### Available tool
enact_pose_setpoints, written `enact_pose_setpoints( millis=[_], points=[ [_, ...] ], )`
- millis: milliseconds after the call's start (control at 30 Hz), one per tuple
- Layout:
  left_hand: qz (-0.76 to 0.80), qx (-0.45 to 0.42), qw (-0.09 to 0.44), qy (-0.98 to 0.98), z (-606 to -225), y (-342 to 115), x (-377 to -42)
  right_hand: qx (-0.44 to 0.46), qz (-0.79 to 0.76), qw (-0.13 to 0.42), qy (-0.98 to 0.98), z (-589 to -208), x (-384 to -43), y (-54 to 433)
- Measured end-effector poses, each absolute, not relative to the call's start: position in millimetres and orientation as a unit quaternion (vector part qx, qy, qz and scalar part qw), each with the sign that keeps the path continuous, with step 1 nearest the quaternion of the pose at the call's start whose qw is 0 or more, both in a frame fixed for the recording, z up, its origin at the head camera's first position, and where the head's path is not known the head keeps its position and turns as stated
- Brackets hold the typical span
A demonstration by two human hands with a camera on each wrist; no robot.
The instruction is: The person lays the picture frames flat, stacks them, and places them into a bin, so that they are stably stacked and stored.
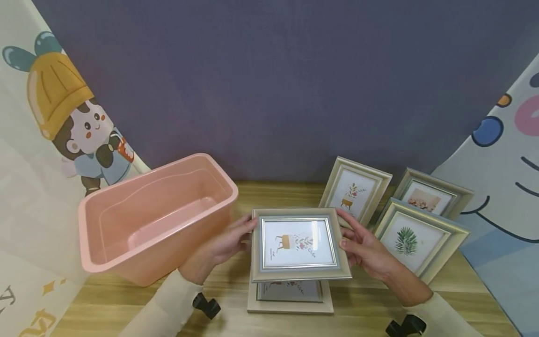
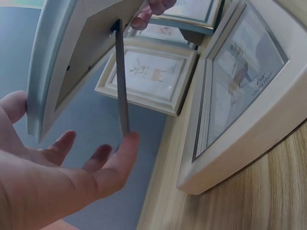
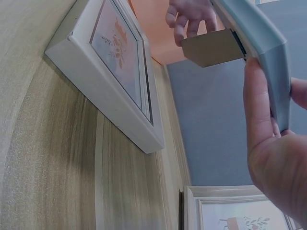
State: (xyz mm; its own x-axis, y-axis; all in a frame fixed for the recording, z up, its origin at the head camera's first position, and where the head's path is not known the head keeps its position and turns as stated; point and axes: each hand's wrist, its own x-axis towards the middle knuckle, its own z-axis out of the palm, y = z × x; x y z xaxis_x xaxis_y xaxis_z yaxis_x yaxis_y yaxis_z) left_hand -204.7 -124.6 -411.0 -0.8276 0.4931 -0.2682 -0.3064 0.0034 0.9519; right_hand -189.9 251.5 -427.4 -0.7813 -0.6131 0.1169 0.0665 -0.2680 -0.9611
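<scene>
A cream picture frame [image 1: 298, 243] with a flower-vase print is held raised and turned sideways, between both hands. My right hand [image 1: 368, 252] pinches its right edge, thumb on the front and fingers behind. At the opposite edge is my left hand [image 1: 225, 244], its thumb on the rim. In the left wrist view, a fingertip of that hand touches the fold-out stand leg [image 2: 121, 86], which juts out from the frame's back. Beneath, a second picture frame [image 1: 290, 306] lies face up on the wooden table, partly hidden by the raised one.
A pink plastic bin [image 1: 168, 243] stands to the left, its visible inside bare. At the right stand a frame with a vase print [image 1: 353, 187], a leaf-print frame [image 1: 414, 238] and a darker frame [image 1: 433, 196]. A dark wall [image 1: 273, 93] rises behind the table.
</scene>
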Motion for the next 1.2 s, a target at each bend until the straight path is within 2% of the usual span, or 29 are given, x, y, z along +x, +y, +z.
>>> enact_pose_setpoints(
  millis=[733,1200],
  points=[
    [0.678,0.075,0.147,0.717,-414,-123,-207,-0.193,-0.749,0.223,0.593,-437,-186,246],
    [0.664,0.074,0.136,0.732,-426,-125,-207,-0.16,-0.736,0.243,0.611,-444,-180,243]
  ],
)
